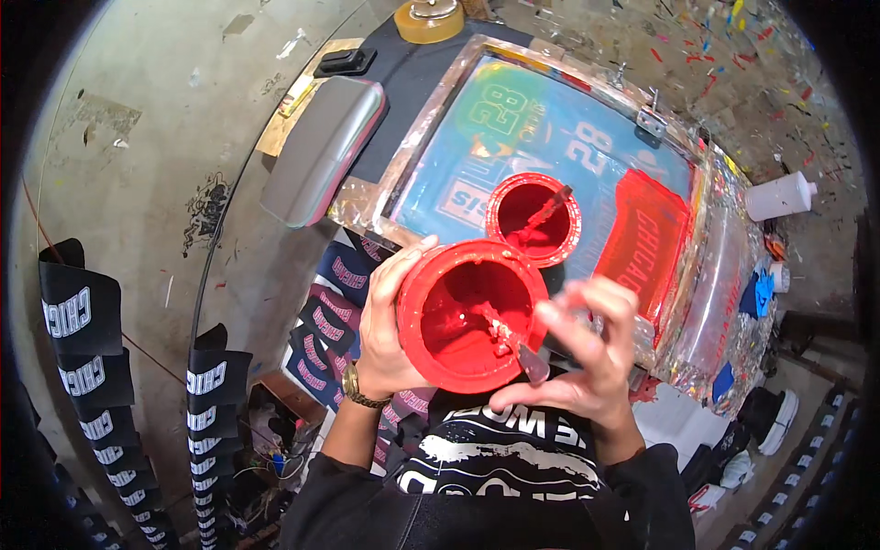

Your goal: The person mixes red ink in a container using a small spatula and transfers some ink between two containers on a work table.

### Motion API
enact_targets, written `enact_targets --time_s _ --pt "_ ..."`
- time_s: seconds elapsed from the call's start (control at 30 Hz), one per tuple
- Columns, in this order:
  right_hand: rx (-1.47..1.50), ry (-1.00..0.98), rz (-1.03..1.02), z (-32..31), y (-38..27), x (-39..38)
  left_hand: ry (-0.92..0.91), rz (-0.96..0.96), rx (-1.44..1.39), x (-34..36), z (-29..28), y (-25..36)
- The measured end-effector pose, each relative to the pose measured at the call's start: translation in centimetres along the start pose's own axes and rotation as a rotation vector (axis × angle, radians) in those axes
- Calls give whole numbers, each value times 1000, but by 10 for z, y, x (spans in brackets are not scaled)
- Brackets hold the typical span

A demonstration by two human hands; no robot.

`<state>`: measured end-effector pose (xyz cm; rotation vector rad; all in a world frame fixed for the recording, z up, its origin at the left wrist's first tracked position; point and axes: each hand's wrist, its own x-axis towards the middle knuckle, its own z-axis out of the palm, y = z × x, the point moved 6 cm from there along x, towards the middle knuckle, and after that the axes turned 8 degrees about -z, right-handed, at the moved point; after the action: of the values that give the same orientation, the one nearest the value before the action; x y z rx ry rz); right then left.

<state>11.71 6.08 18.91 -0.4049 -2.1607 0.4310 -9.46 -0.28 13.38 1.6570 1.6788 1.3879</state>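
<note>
My left hand [390,335] grips the left side of a large red tub [420,362], held up and tilted toward me. Thick red ink coats its inner walls. Inside leans an ink-smeared spatula [533,365], its end jutting over the tub's near right rim. Around that end my right hand [596,353] is spread, thumb below and fingers above, slightly blurred; no grip on the spatula shows. Just beyond, a second red tub [495,220] stands over the blue mesh of a framed printing screen [440,151], with another spatula [557,197] across its mouth.
Red ink [653,243] lies on the screen's right side. Left of the frame sits a grey padded platen [325,151]; a tape roll [429,23] is at the top. A white bottle [779,197] stands at right. Printed dark fabric pieces [87,312] hang in rows at left.
</note>
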Motion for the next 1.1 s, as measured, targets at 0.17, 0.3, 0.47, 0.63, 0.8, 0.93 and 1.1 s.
enact_targets --time_s 0.17,0.3,0.47,0.63,0.8,0.93,1.1 --pt "46 -125 89 7 -8 19 44 43 79 2 -12 -8" --pt "66 -111 85 19 -9 33 64 64 52 15 -15 -15" --pt "119 -107 56 19 -8 50 68 159 156 22 -16 -18" --pt "87 -167 34 26 -1 59 92 215 182 25 -20 -29" --pt "97 -162 17 40 3 47 111 320 251 35 -16 -23" --pt "98 -60 42 45 11 42 113 380 300 37 -5 -31" --pt "181 31 181 45 19 45 109 408 301 41 3 -33"
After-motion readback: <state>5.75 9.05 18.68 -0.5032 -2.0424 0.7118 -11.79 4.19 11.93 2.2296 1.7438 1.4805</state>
